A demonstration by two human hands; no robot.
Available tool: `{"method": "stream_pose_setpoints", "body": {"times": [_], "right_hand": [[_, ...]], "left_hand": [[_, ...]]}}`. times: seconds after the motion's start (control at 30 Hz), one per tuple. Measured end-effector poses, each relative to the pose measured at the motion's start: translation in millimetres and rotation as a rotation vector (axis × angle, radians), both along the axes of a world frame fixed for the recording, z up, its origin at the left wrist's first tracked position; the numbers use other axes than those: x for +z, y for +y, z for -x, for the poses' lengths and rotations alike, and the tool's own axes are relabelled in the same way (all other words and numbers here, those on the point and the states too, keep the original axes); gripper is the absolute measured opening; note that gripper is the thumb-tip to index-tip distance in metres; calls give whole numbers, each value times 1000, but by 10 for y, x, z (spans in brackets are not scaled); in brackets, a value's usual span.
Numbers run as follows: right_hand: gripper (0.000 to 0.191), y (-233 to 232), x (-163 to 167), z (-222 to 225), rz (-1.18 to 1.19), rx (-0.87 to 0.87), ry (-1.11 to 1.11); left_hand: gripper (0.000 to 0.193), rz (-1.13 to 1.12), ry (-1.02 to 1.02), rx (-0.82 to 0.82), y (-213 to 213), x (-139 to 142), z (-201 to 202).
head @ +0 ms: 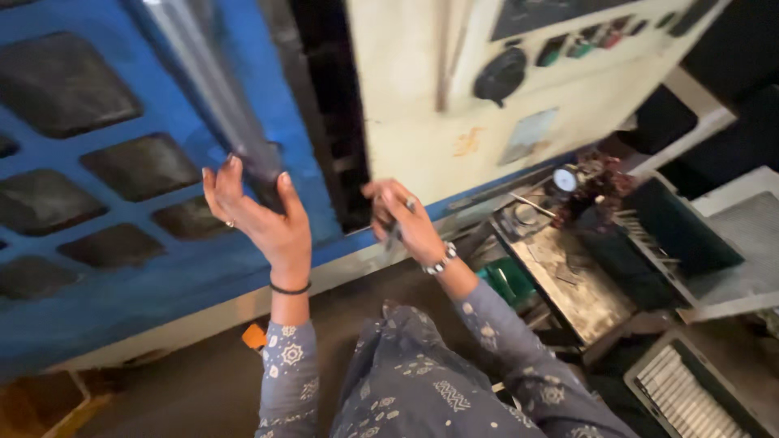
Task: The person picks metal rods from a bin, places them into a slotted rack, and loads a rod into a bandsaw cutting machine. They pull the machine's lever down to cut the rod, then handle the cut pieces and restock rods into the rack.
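Nearest: the person's grey patterned sleeves, from which the left hand rises with its palm spread wide and fingers splayed, cupping without clasping the lower end of a long slanted grey metal bar, apparently to steady it against the blue ribbed machine door. The right hand, curled closed around a slim dark pen-like tool, sits at the dark gap beside the door. Beyond: cream control panel with black knob; cluttered metal tray with dial gauge, crowding the right side.

Your grimy metal table: round gauge and tangle of small parts at its far end; floor below.
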State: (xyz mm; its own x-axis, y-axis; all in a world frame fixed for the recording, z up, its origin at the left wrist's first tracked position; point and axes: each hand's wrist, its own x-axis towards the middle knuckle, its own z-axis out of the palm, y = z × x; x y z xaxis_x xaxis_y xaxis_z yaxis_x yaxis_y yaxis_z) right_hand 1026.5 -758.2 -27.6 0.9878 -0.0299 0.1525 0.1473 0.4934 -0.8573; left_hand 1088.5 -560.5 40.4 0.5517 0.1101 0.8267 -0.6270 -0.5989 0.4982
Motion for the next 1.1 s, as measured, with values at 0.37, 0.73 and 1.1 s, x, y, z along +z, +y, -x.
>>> {"method": "stream_pose_setpoints", "body": {"times": [0.37,0.73,1.1], "right_hand": [[33,928,-28,-1329,445,-327,-334],[20,920,37,-1276,554,-246,-360],[25,632,-753,-1247,254,-96,-195]], "left_hand": [[76,121,80,-282,274,221,-599],[56,168,313,-308,89,154,-551],[36,216,425,-450,119,226,-473]]}}
